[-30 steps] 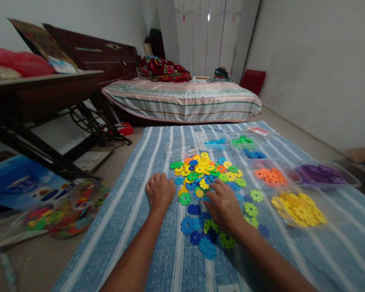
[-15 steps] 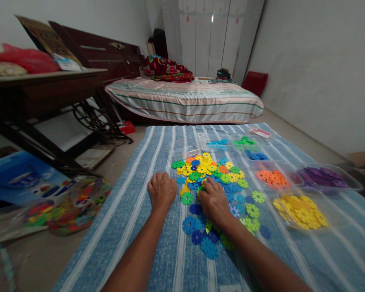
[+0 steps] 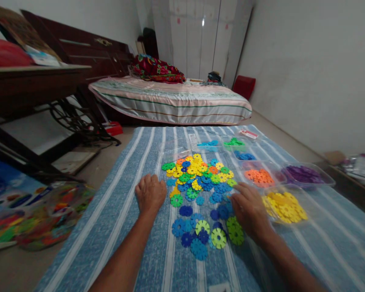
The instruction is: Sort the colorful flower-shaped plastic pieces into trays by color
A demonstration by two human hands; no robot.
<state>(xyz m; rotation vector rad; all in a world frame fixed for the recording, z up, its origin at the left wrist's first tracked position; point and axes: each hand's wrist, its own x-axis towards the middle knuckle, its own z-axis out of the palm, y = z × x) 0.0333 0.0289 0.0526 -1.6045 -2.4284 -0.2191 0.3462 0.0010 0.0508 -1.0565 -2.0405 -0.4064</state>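
- My left hand [image 3: 150,194] lies palm down on the blue striped mat [image 3: 124,211], fingers curled under into a loose fist; I see nothing held in it.
- It sits just beside the left edge of the pile of snowflake discs [image 3: 200,178], near a green disc [image 3: 177,200] but apart from it.
- My right hand [image 3: 250,209] lies palm down at the right edge of the pile, fingers spread slightly and pointing left toward the blue discs [image 3: 222,211].
- Its fingertips touch or overlap those blue discs; I cannot tell whether it grips one.
- The pile is a mix of yellow, green, blue and orange discs, spread on the mat between and ahead of both hands.
- A looser group of blue and lime green discs [image 3: 219,238] lies nearer to me, between the two forearms.
- The clear tray of yellow discs [image 3: 284,207] stands just beside the right hand, on its right.
- Behind it stand a tray of orange discs [image 3: 258,176] and a tray of purple discs [image 3: 304,174].
- Further back lie small trays with light blue discs [image 3: 208,143], green discs [image 3: 233,142] and dark blue discs [image 3: 245,155].
- A bed [image 3: 170,101] stands beyond the mat.
- A dark desk [image 3: 27,81] stands to the left.
- A clear bag of mixed coloured pieces [image 3: 48,215] lies on the floor beneath it.
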